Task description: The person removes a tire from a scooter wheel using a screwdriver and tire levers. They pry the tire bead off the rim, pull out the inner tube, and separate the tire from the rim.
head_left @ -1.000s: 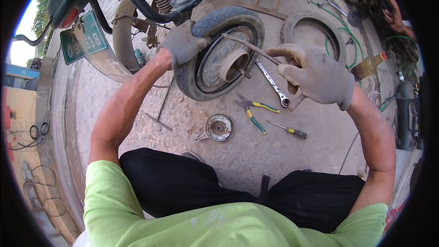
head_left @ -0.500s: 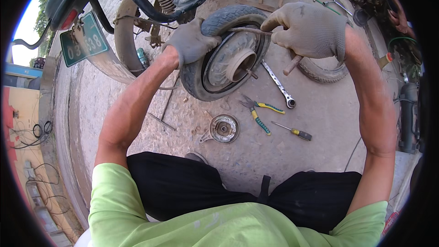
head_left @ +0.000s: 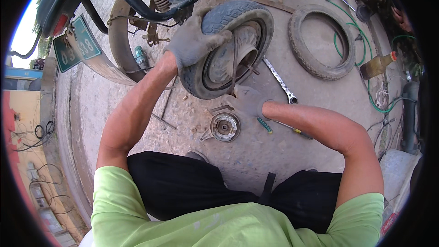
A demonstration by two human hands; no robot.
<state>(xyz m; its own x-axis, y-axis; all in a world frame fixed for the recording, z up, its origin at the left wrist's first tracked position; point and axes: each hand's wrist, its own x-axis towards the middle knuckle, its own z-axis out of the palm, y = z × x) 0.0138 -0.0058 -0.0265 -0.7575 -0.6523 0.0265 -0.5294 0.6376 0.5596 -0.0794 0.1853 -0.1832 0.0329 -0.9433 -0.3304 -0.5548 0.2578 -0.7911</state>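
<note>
The left hand (head_left: 194,43) grips the tyre (head_left: 228,17), still round its hub (head_left: 247,35) beneath those fingers, while the right hand (head_left: 247,101) clasps a lever (head_left: 235,59) (brake plate (head_left: 225,128) already off, I'd say, below its fingers).

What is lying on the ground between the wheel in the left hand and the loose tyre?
In the head view, a silver ratchet wrench lies between the wheel and the loose tyre, with one end near the wheel.
</note>
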